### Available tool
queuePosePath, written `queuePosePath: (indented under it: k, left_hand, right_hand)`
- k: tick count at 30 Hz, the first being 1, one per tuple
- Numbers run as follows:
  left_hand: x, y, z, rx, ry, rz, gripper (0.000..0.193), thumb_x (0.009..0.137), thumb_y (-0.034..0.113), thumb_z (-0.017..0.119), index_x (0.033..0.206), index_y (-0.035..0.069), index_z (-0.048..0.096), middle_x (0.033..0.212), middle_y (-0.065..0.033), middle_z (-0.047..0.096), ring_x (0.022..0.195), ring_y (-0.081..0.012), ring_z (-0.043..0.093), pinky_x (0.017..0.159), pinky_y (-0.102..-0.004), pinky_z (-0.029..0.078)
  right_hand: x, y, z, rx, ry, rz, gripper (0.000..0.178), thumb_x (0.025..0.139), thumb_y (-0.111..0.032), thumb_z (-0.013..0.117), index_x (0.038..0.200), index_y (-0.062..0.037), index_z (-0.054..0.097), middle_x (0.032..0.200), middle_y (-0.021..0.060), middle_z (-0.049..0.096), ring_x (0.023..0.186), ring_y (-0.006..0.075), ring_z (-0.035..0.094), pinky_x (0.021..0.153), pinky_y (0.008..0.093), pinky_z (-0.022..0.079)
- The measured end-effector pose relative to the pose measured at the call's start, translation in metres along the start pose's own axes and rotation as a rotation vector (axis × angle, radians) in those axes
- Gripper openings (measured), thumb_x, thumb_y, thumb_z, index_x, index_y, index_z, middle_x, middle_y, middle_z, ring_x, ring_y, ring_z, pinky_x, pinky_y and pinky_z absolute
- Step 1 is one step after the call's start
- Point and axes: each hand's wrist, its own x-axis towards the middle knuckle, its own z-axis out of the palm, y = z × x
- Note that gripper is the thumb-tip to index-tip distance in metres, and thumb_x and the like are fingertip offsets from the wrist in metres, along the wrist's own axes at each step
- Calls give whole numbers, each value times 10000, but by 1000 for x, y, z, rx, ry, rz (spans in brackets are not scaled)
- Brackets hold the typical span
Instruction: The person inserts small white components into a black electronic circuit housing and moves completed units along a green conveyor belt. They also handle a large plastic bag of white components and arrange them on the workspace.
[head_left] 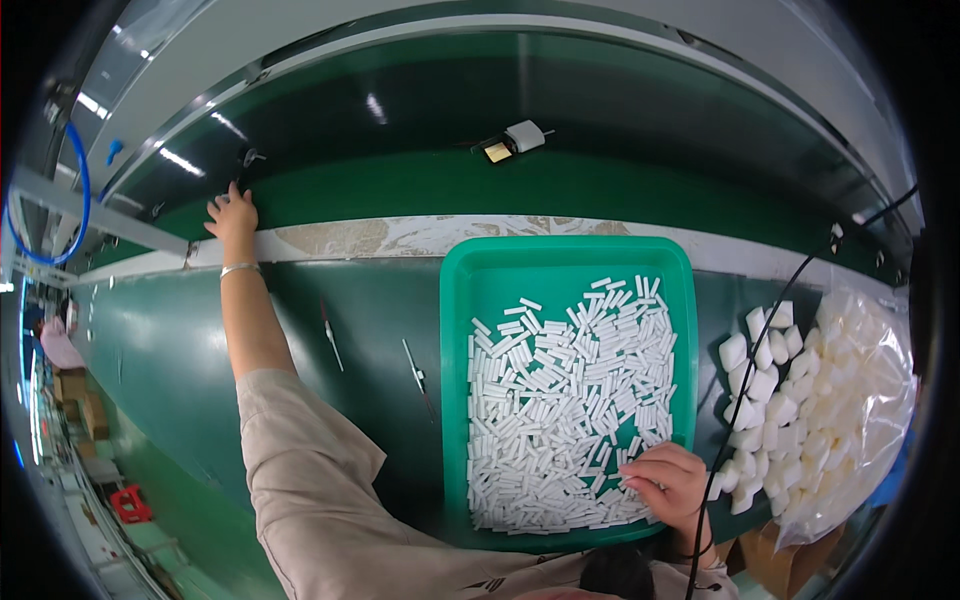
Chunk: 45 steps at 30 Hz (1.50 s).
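Observation:
My left hand (233,212) stretches across the white rail onto the green belt. Its fingers are spread, close to a small part with a dark lead (252,157). Over the lower right of a green tray (455,400), my right hand (672,487) has its thumb and fingertips pinched together. What the pinch holds, if anything, is too small to make out. Many short white tubes (560,400) lie loose in the tray. Left of it, two thin parts rest on the dark green bench: one with a white stem (333,345), the other with a pale sleeve (417,375).
White blocky pieces (765,385) spill from a clear plastic bag (860,400) right of the tray. A black cable (745,365) hangs down before them. On the belt lies a white cylindrical device (524,136). The white rail (400,237) separates bench and belt.

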Motion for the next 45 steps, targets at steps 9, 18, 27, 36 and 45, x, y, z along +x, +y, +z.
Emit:
queuePosePath:
  k: [9,18,27,36,45]
  left_hand:
    - [-2,17,-28,-279,45,180,203,809,233,530,946,89,485,916,-132,571,886,-344,544,714,-429,449]
    - [-138,44,-157,-2120,-654,-55,296,834,265,593,1046,71,525,707,40,474,633,-57,461,560,-201,379]
    - [-380,112,-306,-2066,-1388,547,404,710,108,672,1050,48,461,1022,-173,565,791,-256,623,628,-316,551]
    - [-412,129,-308,-2093,-1274,499,417,766,133,607,1120,39,409,1000,-167,557,757,-217,620,590,-281,546]
    - [-413,130,-302,-2076,-1269,510,363,772,115,596,1080,30,425,1001,-165,556,773,-225,620,592,-273,547]
  right_hand:
    - [-3,-4,-8,38,30,-1,184,663,-21,671,844,-53,657,731,70,605,618,206,570,545,274,445]
    - [-17,12,-2,170,88,-104,150,717,-60,653,867,-49,655,765,89,609,658,223,579,579,293,449]
    - [-30,1,-7,543,430,104,175,740,100,574,904,51,607,867,100,564,758,132,553,666,212,441]
    - [-38,-4,-13,729,451,14,180,736,82,597,908,37,624,860,98,565,779,138,563,689,221,457]
    - [-37,0,-11,758,468,62,180,729,80,607,903,38,624,863,97,571,774,131,564,701,219,453]
